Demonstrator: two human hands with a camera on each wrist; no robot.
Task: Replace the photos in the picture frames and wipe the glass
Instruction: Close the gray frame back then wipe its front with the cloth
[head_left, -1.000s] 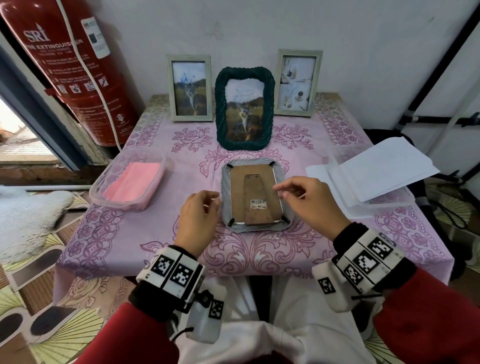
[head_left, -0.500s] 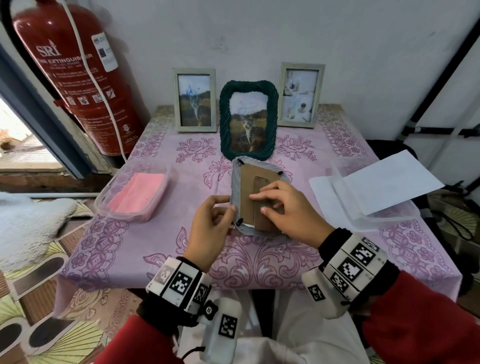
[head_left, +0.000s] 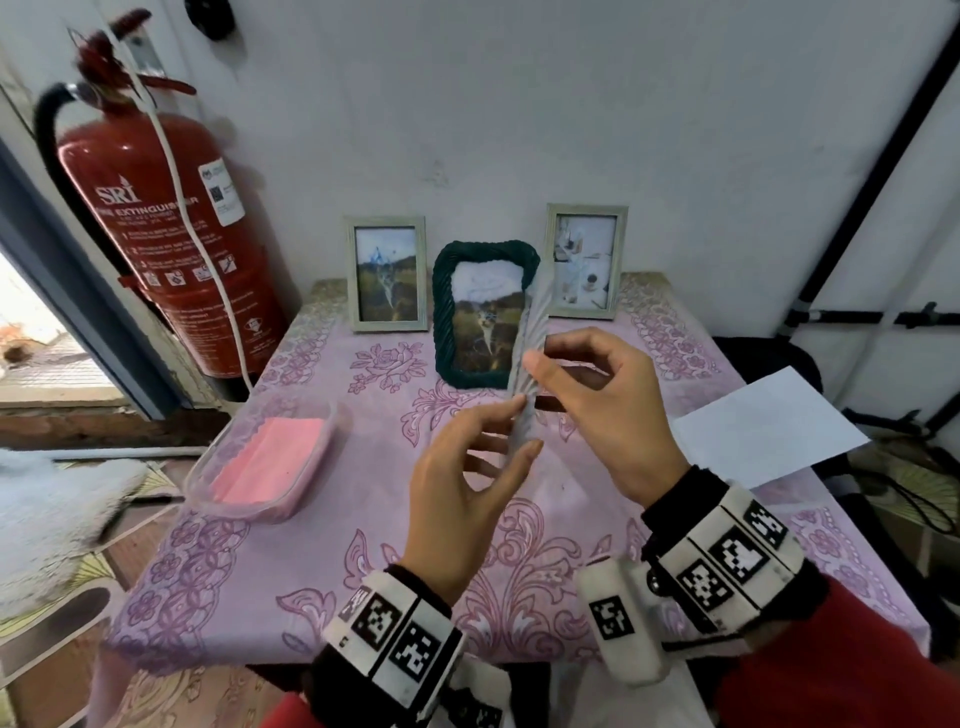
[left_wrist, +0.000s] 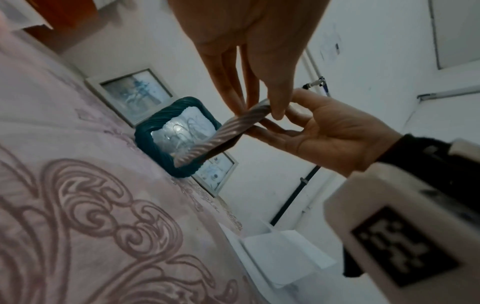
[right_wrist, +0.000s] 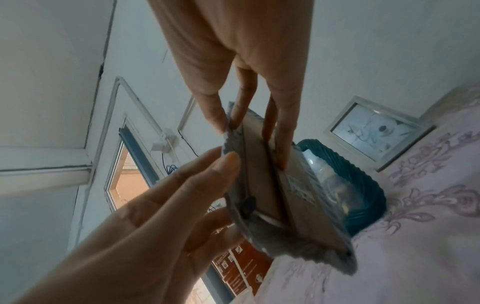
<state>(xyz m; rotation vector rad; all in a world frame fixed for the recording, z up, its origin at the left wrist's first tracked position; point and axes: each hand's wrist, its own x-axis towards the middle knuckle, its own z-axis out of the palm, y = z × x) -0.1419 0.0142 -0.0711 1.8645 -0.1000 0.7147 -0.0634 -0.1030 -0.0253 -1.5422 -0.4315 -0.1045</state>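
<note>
Fingers (head_left: 519, 405) of the left hand (head_left: 457, 499) and right hand (head_left: 602, 410) are pinching the grey frame (head_left: 530, 364), now lifted off the desk (head_left: 545, 545) and standing on edge above its middle, so the brown backing (right_wrist: 259, 164) is becoming reachable.

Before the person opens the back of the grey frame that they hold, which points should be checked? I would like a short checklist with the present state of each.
1. Grey frame held by both hands: ok; left hand pinches its lower edge, right hand holds its back side.
2. Frame lifted off the table: ok.
3. Brown backing board faces the right hand: ok.
4. Black retaining clip turned open: cannot tell.
5. Replacement white paper lies near: ok, at the table's right edge.
6. Pink cloth ready in its plastic tray: ok.
</note>
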